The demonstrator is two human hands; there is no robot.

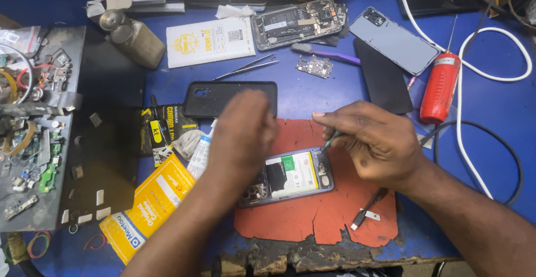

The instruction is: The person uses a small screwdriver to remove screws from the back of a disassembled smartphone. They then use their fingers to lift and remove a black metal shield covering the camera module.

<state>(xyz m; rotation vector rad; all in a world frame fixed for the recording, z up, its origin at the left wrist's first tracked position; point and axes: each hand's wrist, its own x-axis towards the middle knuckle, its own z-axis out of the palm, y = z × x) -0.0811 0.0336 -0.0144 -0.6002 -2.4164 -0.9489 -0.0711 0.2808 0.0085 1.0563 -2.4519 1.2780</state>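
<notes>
An opened phone with its back off lies on a worn red mat, its white battery showing. My left hand hovers over the phone's left end, blurred, fingers curled; whether it holds anything is unclear. My right hand pinches a thin green-handled tool whose tip points down at the phone's upper right corner.
A black phone case lies behind my left hand. Tweezers, a small circuit board, another opened phone, a grey back cover, a red canister, white cable, yellow packets and a parts tray surround the mat.
</notes>
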